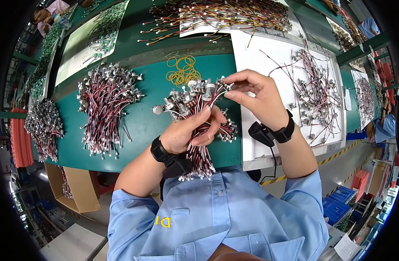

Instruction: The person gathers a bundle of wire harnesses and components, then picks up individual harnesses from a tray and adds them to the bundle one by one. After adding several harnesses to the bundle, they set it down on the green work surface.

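The green desk (143,122) carries a finished heap of red, black and white wire leads (104,104) at the person's left, a white tray (251,143) of loose leads at the right, and a scatter of yellow rubber bands (183,69) just beyond the hands.

Above the desk's near edge, the left hand (186,132) is wrapped tight around the middle of a bundle of leads (199,130). The bundle's long axis runs near upright in the picture, tilted slightly: its metal-capped heads fan out toward the far side, and its plug ends hang toward the person's chest.

The right hand (256,93) pinches a single lead's head (221,85) between thumb and fingers (238,78) at the bundle's top.

This looks like the gathering step, adding one lead to the bunch. The next move would likely call for seating that head level with the others and keeping the left grip firm.
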`<act>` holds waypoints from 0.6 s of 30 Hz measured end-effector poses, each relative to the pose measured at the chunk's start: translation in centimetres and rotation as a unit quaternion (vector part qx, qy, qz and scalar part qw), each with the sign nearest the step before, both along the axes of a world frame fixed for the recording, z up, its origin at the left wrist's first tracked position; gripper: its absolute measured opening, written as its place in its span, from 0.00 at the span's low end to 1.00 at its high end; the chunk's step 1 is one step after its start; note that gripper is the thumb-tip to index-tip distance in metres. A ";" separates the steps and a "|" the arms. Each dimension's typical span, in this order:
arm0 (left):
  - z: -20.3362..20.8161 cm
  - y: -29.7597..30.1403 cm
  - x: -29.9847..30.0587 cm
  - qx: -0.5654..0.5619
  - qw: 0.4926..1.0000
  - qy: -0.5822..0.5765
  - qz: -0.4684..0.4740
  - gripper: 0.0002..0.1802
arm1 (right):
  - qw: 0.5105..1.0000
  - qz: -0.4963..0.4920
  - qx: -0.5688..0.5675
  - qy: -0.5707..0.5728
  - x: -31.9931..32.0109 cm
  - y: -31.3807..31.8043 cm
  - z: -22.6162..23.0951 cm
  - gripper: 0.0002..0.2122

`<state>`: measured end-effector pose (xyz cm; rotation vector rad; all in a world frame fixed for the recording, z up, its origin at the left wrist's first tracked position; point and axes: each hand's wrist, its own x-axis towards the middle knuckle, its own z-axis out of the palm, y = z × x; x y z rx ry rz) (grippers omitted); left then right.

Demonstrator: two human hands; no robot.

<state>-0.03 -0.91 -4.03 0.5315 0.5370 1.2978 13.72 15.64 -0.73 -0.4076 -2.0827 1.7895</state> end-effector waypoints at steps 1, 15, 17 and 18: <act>0.0 0.0 -0.1 -0.007 1.000 -0.022 0.016 0.22 | 0.999 -0.010 0.044 0.013 0.1 0.1 0.1 0.14; 0.8 0.1 0.0 -0.065 0.992 0.062 0.085 0.24 | 0.998 -0.009 0.050 0.048 0.5 -0.1 1.2 0.19; 0.7 0.1 -0.1 -0.066 0.993 0.060 0.080 0.24 | 0.997 -0.005 0.056 0.048 0.5 0.1 1.2 0.20; 0.7 0.1 -0.1 -0.065 0.993 0.060 0.081 0.24 | 0.997 -0.005 0.057 0.048 0.5 0.0 1.3 0.20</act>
